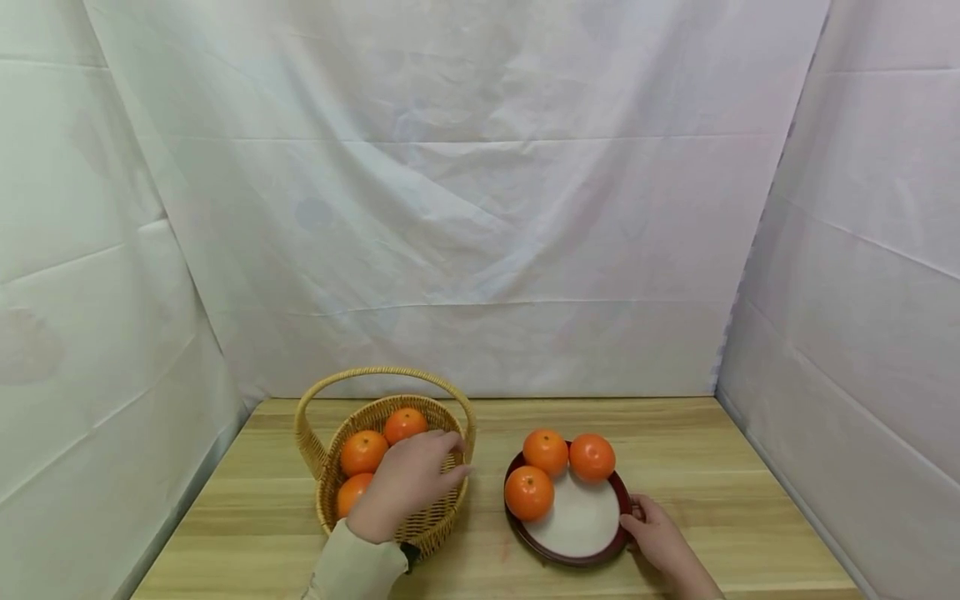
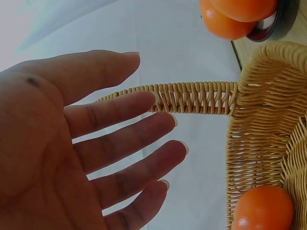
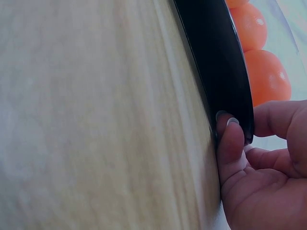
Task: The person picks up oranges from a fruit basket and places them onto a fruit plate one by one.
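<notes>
A wicker basket (image 1: pixel 431 525) with a tall arched handle (image 1: pixel 386 370) stands at the left of the table; three oranges (image 1: pixel 365 452) show inside it. My left hand (image 1: pixel 415 482) hovers above the basket's middle and hides part of it. In the left wrist view the fingers of this hand (image 2: pixel 129 129) are extended and apart, with nothing in the palm. To the right is a round plate (image 1: pixel 585 529), dark-rimmed with a white middle, carrying three oranges (image 1: pixel 529 493) on its left and far side. My right hand (image 1: pixel 658 537) pinches the plate's right rim, thumb on top.
The wooden table (image 1: pixel 720 500) bears both basket and plate, with a gap between them. White cloth (image 1: pixel 480 208) hangs behind the table and along both sides. The basket's handle rises above its rim near my left hand.
</notes>
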Action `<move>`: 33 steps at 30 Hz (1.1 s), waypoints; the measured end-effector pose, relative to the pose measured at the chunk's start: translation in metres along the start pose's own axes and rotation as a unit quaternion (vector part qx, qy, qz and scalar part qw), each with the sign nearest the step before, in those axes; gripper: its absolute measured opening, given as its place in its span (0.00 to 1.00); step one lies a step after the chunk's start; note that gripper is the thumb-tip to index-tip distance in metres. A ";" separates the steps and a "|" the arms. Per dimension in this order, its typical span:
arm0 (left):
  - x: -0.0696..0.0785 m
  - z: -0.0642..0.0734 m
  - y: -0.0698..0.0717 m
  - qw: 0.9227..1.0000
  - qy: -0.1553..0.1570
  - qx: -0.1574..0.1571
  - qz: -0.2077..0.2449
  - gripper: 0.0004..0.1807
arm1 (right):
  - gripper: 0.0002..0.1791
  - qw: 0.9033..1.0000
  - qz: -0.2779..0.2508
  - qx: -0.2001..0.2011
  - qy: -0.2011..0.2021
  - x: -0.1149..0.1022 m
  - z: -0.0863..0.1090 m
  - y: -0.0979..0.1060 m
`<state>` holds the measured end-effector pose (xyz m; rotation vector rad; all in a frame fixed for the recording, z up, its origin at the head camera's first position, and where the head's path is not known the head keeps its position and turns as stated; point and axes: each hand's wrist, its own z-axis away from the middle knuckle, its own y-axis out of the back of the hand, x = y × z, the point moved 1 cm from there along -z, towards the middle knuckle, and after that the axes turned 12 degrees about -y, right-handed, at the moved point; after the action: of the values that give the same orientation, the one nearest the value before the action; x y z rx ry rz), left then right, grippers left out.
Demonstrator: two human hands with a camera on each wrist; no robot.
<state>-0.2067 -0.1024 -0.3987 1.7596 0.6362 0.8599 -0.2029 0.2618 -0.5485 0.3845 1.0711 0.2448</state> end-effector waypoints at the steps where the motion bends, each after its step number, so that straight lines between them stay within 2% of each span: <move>1: -0.001 0.000 0.000 1.000 0.001 -0.002 0.000 0.14 | 0.23 1.000 0.001 0.000 0.001 0.001 0.000 0.000; 7: -0.009 -0.002 -0.002 1.000 0.009 -0.008 0.000 0.13 | 0.23 1.000 0.004 0.001 0.006 0.002 -0.001 0.000; 14: -0.016 -0.003 -0.004 1.000 0.019 -0.010 0.021 0.11 | 0.23 1.000 -0.001 -0.001 0.002 0.001 0.000 0.000; 33: -0.035 -0.007 -0.005 0.999 0.041 -0.001 0.018 0.15 | 0.23 1.000 -0.008 0.001 0.000 0.002 -0.001 0.000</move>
<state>-0.2333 -0.1235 -0.4105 1.7459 0.6582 0.9612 -0.2030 0.2631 -0.5510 0.3779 1.0738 0.2287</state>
